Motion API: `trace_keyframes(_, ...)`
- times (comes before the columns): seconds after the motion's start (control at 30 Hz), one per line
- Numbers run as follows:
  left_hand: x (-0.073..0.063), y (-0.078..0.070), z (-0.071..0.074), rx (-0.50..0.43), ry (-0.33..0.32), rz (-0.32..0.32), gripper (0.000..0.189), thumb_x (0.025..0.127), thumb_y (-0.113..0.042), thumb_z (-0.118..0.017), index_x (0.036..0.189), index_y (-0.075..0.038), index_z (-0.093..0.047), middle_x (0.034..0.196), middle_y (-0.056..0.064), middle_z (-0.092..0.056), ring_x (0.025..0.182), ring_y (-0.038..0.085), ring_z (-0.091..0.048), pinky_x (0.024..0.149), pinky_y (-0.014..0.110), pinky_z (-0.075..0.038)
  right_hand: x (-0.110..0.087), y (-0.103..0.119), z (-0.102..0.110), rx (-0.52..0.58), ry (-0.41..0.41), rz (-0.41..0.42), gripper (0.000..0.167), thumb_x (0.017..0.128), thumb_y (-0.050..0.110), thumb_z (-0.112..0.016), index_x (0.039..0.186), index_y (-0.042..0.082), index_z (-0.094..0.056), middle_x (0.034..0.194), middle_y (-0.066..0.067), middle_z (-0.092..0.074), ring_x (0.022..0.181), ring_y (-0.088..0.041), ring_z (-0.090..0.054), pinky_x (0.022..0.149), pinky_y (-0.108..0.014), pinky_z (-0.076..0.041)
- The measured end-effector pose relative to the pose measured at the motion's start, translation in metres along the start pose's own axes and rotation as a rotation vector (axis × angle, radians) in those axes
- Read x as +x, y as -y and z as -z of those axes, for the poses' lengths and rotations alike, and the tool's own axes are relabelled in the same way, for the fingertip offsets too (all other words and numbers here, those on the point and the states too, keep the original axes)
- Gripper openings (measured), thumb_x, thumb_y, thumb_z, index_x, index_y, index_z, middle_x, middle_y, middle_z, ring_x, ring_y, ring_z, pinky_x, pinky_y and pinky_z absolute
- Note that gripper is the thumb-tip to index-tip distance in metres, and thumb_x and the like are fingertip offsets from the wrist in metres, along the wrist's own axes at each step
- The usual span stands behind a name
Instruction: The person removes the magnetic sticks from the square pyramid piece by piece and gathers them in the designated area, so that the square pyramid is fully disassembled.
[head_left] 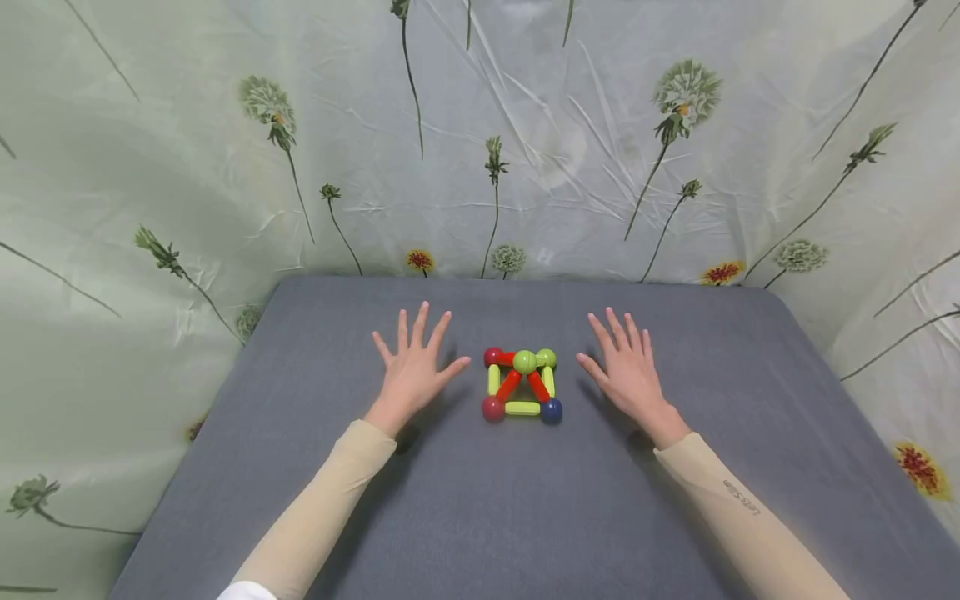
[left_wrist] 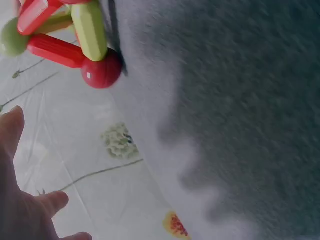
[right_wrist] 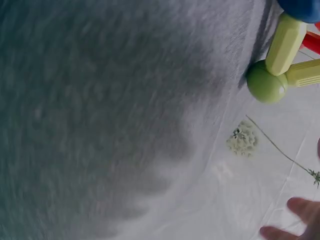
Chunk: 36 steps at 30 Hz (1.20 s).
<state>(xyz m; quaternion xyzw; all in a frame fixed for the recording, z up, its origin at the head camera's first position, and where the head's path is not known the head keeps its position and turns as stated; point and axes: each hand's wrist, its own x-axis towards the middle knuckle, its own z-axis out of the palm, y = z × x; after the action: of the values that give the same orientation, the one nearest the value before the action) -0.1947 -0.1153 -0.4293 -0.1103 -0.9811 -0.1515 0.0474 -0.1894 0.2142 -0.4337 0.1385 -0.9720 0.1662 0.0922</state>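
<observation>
Between my two hands, a pyramid-shaped frame of toy building rods (head_left: 522,408) and balls stands on the grey table. Its corners are two red balls (head_left: 493,408), a blue ball (head_left: 551,410) at the front right and a green ball (head_left: 546,358) at the back right. Another green ball (head_left: 525,361) tops it, with red rods (head_left: 508,385) sloping up to it. My left hand (head_left: 411,371) is left of the frame, fingers spread and holding nothing. On the other side my right hand (head_left: 630,375) has its fingers extended, thumb toward the frame, also holding nothing.
The grey tabletop (head_left: 480,517) stretches around the frame and under both forearms. Behind and beside it hangs a pale curtain (head_left: 555,158) printed with flowers, meeting the table's back edge.
</observation>
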Motion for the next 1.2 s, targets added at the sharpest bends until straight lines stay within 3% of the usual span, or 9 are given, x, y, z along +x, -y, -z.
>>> trace_keyframes(0.1, 0.001, -0.008, 0.000, -0.103, -0.014, -0.083, 0.077, 0.091, -0.056, -0.053, 0.153, -0.022, -0.023, 0.159, 0.010, -0.008, 0.143, 0.038, -0.002, 0.103, 0.070, -0.001, -0.002, 0.006, 0.000, 0.176, 0.006, 0.046, 0.069, 0.094, 0.031, -0.060, 0.150, 0.006, -0.027, 0.153, -0.021, -0.023, 0.139, -0.041, -0.017, 0.108, -0.059, -0.014)
trace_keyframes(0.2, 0.002, -0.021, -0.003, -0.361, -0.002, -0.194, 0.067, 0.093, -0.041, -0.060, 0.149, -0.017, -0.033, 0.154, 0.009, -0.026, 0.140, 0.032, -0.021, 0.107, 0.061, -0.016, -0.004, 0.018, -0.003, 0.403, 0.031, 0.084, 0.060, 0.093, 0.021, -0.064, 0.143, 0.002, -0.038, 0.143, -0.020, -0.040, 0.131, -0.036, -0.037, 0.104, -0.054, -0.031)
trace_keyframes(0.3, 0.004, -0.041, -0.010, -0.619, 0.030, -0.269, 0.057, 0.092, -0.029, -0.065, 0.142, -0.012, -0.044, 0.141, 0.010, -0.044, 0.127, 0.028, -0.042, 0.103, 0.051, -0.033, -0.006, 0.032, -0.009, 0.560, 0.079, 0.083, 0.040, 0.091, 0.017, -0.067, 0.125, -0.001, -0.054, 0.119, -0.015, -0.059, 0.108, -0.028, -0.057, 0.089, -0.045, -0.047)
trace_keyframes(0.37, 0.006, -0.055, -0.016, -0.688, 0.043, -0.281, 0.053, 0.091, -0.027, -0.067, 0.138, -0.009, -0.049, 0.132, 0.009, -0.051, 0.119, 0.026, -0.047, 0.099, 0.047, -0.038, -0.006, 0.040, -0.012, 0.607, 0.111, 0.065, 0.030, 0.089, 0.016, -0.069, 0.112, -0.001, -0.060, 0.103, -0.010, -0.064, 0.093, -0.022, -0.062, 0.078, -0.037, -0.052)
trace_keyframes(0.53, 0.011, -0.073, -0.029, -0.649, 0.000, -0.284, 0.041, 0.088, -0.025, -0.070, 0.124, -0.008, -0.061, 0.114, 0.002, -0.058, 0.102, 0.021, -0.046, 0.086, 0.037, -0.041, -0.004, 0.053, -0.022, 0.613, 0.130, 0.067, 0.022, 0.085, 0.011, -0.073, 0.100, -0.001, -0.062, 0.083, -0.003, -0.063, 0.073, -0.014, -0.059, 0.065, -0.028, -0.051)
trace_keyframes(0.7, 0.019, -0.066, -0.027, -0.686, -0.006, -0.329, 0.034, 0.087, -0.020, -0.069, 0.119, -0.007, -0.065, 0.109, 0.002, -0.063, 0.096, 0.022, -0.050, 0.084, 0.038, -0.041, -0.007, 0.062, -0.026, 0.639, 0.105, 0.107, 0.018, 0.084, 0.007, -0.073, 0.097, 0.000, -0.063, 0.084, -0.001, -0.063, 0.072, -0.012, -0.060, 0.066, -0.027, -0.051)
trace_keyframes(0.8, 0.025, -0.058, -0.024, -0.711, 0.021, -0.384, 0.034, 0.088, -0.017, -0.068, 0.120, -0.007, -0.065, 0.112, 0.004, -0.064, 0.099, 0.021, -0.054, 0.088, 0.037, -0.044, -0.009, 0.066, -0.025, 0.667, 0.084, 0.099, 0.018, 0.084, 0.011, -0.074, 0.097, 0.002, -0.065, 0.084, -0.001, -0.065, 0.072, -0.012, -0.062, 0.066, -0.027, -0.052)
trace_keyframes(1.03, 0.031, -0.049, -0.021, -0.853, 0.200, -0.474, 0.034, 0.094, -0.010, -0.060, 0.127, -0.003, -0.059, 0.123, 0.009, -0.062, 0.113, 0.021, -0.057, 0.096, 0.038, -0.044, -0.005, 0.060, -0.026, 0.597, -0.022, 0.050, 0.023, 0.084, 0.008, -0.073, 0.104, 0.001, -0.063, 0.097, -0.008, -0.061, 0.088, -0.023, -0.059, 0.076, -0.040, -0.050)
trace_keyframes(1.2, 0.027, -0.056, -0.022, -0.644, 0.078, -0.409, 0.033, 0.096, -0.018, -0.060, 0.127, -0.007, -0.059, 0.122, 0.005, -0.058, 0.108, 0.023, -0.051, 0.091, 0.037, -0.043, -0.001, 0.063, -0.030, 0.637, 0.070, 0.009, 0.023, 0.084, 0.005, -0.071, 0.104, -0.002, -0.060, 0.092, -0.009, -0.062, 0.082, -0.021, -0.061, 0.073, -0.036, -0.052)
